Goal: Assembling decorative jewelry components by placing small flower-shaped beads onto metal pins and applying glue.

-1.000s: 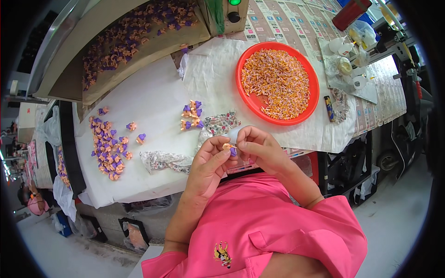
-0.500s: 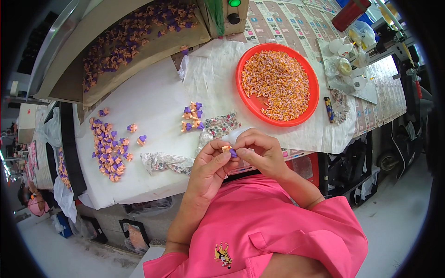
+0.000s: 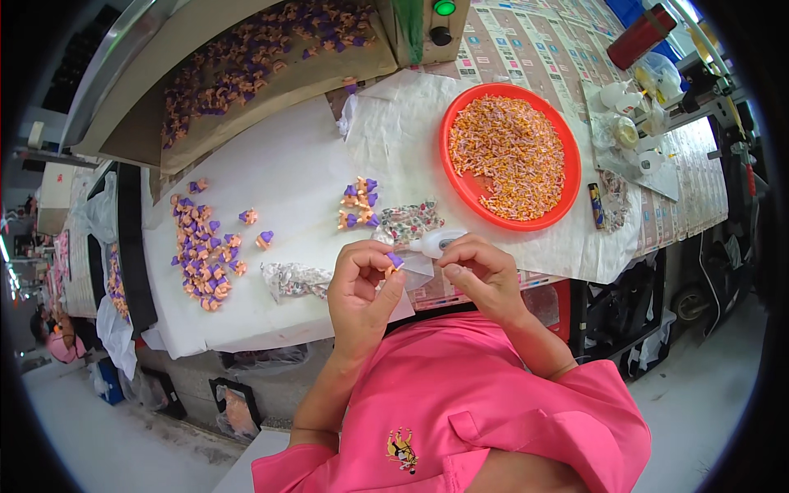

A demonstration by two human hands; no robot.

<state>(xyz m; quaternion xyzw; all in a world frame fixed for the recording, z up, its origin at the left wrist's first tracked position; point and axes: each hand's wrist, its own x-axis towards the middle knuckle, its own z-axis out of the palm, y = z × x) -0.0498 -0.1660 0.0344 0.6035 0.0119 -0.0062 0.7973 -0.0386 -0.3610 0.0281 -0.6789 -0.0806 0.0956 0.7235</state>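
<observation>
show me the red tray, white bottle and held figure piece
Red tray (image 3: 574, 164): head view, its rim
White bottle (image 3: 434, 240): head view, its body
Held figure piece (image 3: 394, 260): head view, its purple part

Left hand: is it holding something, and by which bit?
The left hand pinches a purple-and-peach piece between thumb and fingers; which part is gripped is too small to tell.

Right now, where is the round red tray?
In the head view, the round red tray lies right of centre, beyond the right hand, with flowered cloth near its lower left and a small dark cylinder to its right.
</observation>
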